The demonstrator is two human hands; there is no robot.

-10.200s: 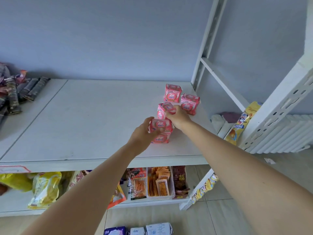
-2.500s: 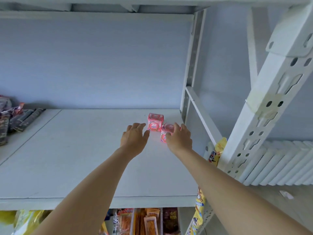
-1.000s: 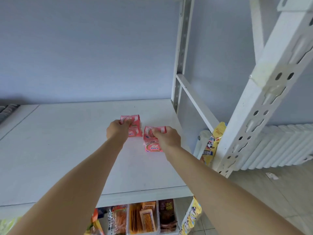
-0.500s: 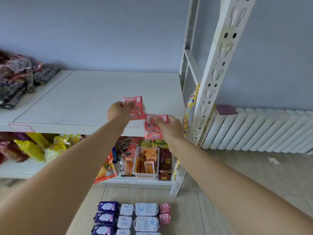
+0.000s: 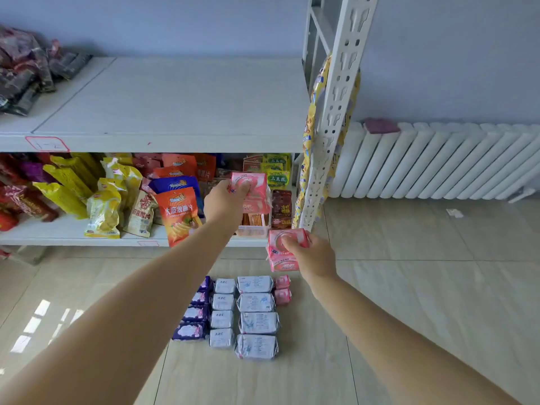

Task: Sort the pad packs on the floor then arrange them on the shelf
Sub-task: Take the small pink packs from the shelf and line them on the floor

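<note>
My left hand (image 5: pixel 223 204) grips a pink pad pack (image 5: pixel 257 194) in front of the lower shelf. My right hand (image 5: pixel 314 258) grips another pink pad pack (image 5: pixel 279 257), lower and to the right, above the floor. On the floor below lie sorted columns: purple packs (image 5: pixel 194 315), small white packs (image 5: pixel 222 312), larger white packs (image 5: pixel 257 317) and two small pink packs (image 5: pixel 282 289). The white upper shelf (image 5: pixel 175 97) shows a bare board with no pink packs on it.
Snack bags (image 5: pixel 117 194) fill the lower shelf. Dark packets (image 5: pixel 26 65) are piled at the upper shelf's left end. A perforated white upright (image 5: pixel 336 92) with a hanging yellow snack strip (image 5: pixel 308 135) stands at the right. A white radiator (image 5: pixel 438 162) lines the wall.
Both hands lifted the pink packs off the upper shelf and carried them down and towards me. The view tilted down, bringing the floor rows into sight.
</note>
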